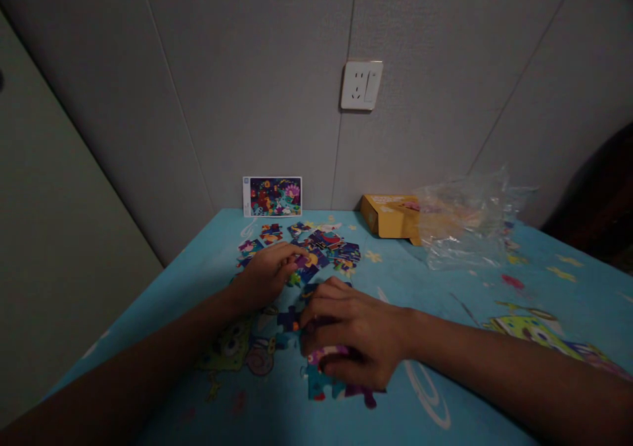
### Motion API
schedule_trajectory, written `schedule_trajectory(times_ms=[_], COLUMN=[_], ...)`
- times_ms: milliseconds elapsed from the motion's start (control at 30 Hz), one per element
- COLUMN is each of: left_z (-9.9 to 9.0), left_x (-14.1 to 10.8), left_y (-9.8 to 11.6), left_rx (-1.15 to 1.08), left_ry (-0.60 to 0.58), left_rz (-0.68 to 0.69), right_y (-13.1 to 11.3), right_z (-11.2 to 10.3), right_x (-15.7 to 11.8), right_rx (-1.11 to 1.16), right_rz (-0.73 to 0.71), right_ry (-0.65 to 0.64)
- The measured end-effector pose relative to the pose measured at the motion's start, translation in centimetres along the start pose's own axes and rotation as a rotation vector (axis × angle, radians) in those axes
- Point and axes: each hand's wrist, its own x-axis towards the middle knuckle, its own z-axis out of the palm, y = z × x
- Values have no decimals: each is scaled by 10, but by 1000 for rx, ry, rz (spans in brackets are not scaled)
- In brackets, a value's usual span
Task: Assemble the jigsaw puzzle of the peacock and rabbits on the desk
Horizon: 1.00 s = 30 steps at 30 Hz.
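My left hand (270, 271) reaches to the loose jigsaw pieces (324, 238). Its index finger is stretched out over a purple piece with a yellow-orange shape (312, 259), the thumb a little apart below; no piece shows gripped between them. Spread over the joined part of the jigsaw puzzle (321, 383), my right hand (353, 330) rests with fingers apart and hides much of it. A dark blue piece (285, 319) and teal pieces show at the left side of that joined part.
A picture card (275, 196) of the puzzle leans on the wall at the back. An opened yellow box (393, 218) and a crumpled clear plastic bag (465, 225) lie at the back right. The blue cartoon-printed tablecloth (475, 393) covers the table. A socket (361, 85) is on the wall.
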Motion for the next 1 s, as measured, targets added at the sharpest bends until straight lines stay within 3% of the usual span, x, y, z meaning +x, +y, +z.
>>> schedule_trajectory(times_ms=[333, 567, 867, 1000], left_z=[-1, -2, -7, -9], left_x=[1, 1, -4, -4], left_y=[-2, 3, 7, 4], left_rx=[-72, -302, -361, -351], left_ry=[58, -6, -201, -231], left_rz=[-203, -253, -84, 19], right_y=[13, 23, 23, 18], right_z=[-1, -1, 0, -1], right_x=[-6, -8, -7, -5], right_rx=[-8, -268, -326, -328], right_rz=[2, 225, 137, 112], right_ry=[79, 386, 327, 329])
